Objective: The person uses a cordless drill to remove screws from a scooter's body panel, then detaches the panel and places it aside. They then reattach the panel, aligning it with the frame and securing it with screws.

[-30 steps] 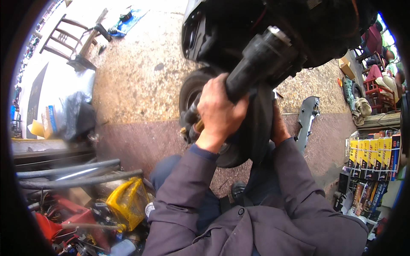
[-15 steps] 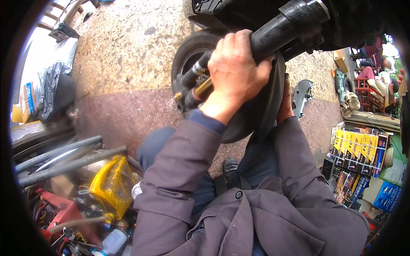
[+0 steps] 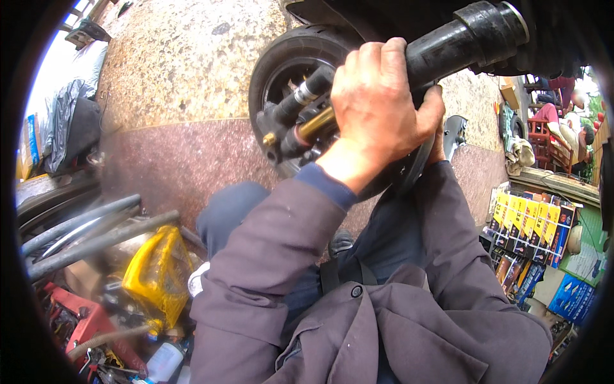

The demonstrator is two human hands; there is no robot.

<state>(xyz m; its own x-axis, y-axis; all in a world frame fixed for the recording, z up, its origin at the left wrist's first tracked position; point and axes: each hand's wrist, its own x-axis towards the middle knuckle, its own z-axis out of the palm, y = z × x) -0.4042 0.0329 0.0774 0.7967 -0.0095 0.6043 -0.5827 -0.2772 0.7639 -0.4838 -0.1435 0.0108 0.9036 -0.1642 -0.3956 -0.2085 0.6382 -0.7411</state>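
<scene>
My left hand (image 3: 377, 93) is closed around the lower part of a thick black tube (image 3: 454, 51), which slants up to the right beneath a dark vehicle body. Under its wrist are a brass-coloured rod (image 3: 316, 125) and a black shock absorber leg (image 3: 297, 102), in front of a black-tyred wheel (image 3: 262, 73). My right hand (image 3: 439, 146) is at the far right side of a curved black part (image 3: 416, 163) that looks like a fender or tyre. Its fingers are hidden behind that part and my left thumb.
At lower left, grey pipes (image 3: 96, 246), a yellow plastic piece (image 3: 153, 272) and a red tool box (image 3: 89, 323) crowd together. A dark loose panel (image 3: 454, 134) lies on the floor. Boxed goods (image 3: 531, 221) stand at right. People (image 3: 569, 121) sit farther off.
My left hand and the black tube have shifted right, and more of the wheel shows. My right hand is now more covered.
</scene>
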